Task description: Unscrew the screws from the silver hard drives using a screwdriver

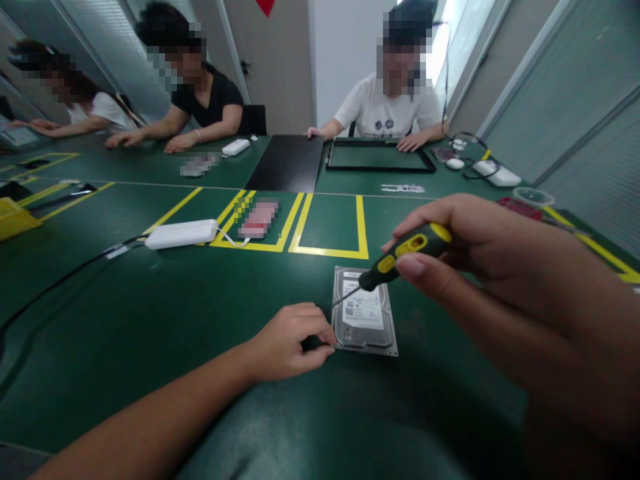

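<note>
A silver hard drive [370, 333] with a white label lies flat on the green table. My left hand [295, 340] is closed at its near left corner, thumb and fingers pinching the edge. Above the drive, my right hand [480, 267] grips a screwdriver [413, 253] with a dark green and yellow handle. Its thin shaft slants down to the left, and the tip is at the drive's left edge near my left fingers. Whether the tip touches the drive I cannot tell.
Yellow tape [330, 253] marks rectangles on the table [240, 413]. A white power strip [181, 233] with a black cable sits left, beside a blurred pink phone [260, 219]. Across the table, a person handles a black panel [287, 163] and a black frame [380, 168]; two others sit farther left.
</note>
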Tool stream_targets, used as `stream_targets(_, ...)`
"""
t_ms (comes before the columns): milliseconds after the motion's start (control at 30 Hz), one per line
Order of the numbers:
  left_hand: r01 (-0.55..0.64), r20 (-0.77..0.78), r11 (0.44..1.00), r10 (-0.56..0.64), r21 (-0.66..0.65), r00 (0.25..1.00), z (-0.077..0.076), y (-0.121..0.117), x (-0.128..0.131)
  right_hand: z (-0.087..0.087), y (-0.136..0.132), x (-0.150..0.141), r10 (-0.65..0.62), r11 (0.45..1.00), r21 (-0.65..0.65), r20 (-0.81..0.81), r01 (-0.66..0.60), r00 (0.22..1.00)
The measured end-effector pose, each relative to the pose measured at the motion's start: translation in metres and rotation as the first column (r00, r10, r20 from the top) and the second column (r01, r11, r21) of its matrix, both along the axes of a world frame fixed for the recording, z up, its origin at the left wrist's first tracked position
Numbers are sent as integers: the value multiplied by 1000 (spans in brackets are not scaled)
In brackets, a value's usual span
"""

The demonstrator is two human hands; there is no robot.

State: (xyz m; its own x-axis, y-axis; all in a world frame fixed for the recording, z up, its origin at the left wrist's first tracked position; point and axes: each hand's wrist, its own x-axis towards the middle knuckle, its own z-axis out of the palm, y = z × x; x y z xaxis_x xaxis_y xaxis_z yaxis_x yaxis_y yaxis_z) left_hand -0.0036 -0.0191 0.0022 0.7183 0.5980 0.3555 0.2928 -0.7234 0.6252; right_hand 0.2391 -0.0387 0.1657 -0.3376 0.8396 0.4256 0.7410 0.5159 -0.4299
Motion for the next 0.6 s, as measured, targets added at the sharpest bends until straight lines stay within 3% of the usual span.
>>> stream_targets(167,-1,4,1000,1,4,1000,-1,0,0,-6,2,2,16,999,-30,5,-16,1000)
stream_targets(333,-8,-3,1000,8,6,1000,-2,1,0,-13,5,0,69,987,-143,-15,-70,998)
stream_targets(600,-32,14,999,31,33,999,-3,1,-1,-22,4,-12,216,941,-264,-6,-210,976)
